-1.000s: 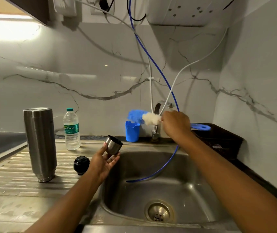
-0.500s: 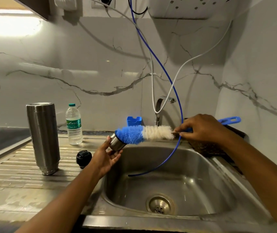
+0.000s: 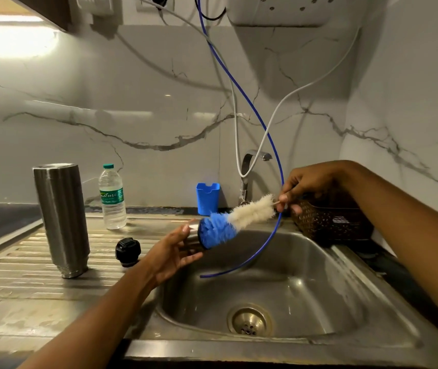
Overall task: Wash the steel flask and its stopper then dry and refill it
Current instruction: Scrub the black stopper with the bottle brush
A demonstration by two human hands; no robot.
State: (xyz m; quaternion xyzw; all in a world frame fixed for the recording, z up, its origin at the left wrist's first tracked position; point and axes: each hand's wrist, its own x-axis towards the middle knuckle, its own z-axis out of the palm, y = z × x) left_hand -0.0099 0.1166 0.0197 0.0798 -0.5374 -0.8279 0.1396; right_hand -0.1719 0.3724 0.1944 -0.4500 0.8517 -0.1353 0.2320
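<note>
The left hand (image 3: 171, 251) holds the steel cup (image 3: 193, 229) at the left edge of the sink (image 3: 265, 344), its mouth facing right. The right hand (image 3: 308, 182) pinches the bottle brush (image 3: 250, 213), which slants down-left into it.

- A home kitchen, seen at its washing-up corner.
- A stainless steel sink (image 3: 308, 272) with a drain strainer (image 3: 250, 321) is set into the table, and a ribbed draining board (image 3: 21, 265) runs off to its left.
- A curved tap (image 3: 250, 166) rises behind the basin against a marble-patterned wall (image 3: 132, 115).
- A white appliance (image 3: 279, 9) hangs on the wall above, with a blue tube (image 3: 265, 134) dropping from beside it into the sink.
- A steel flask (image 3: 61, 217) and a plastic water bottle (image 3: 112, 198) stand on the draining board.
- A bottle brush (image 3: 250, 213) is pushed into a small steel cup (image 3: 193, 228) above the basin.
</note>
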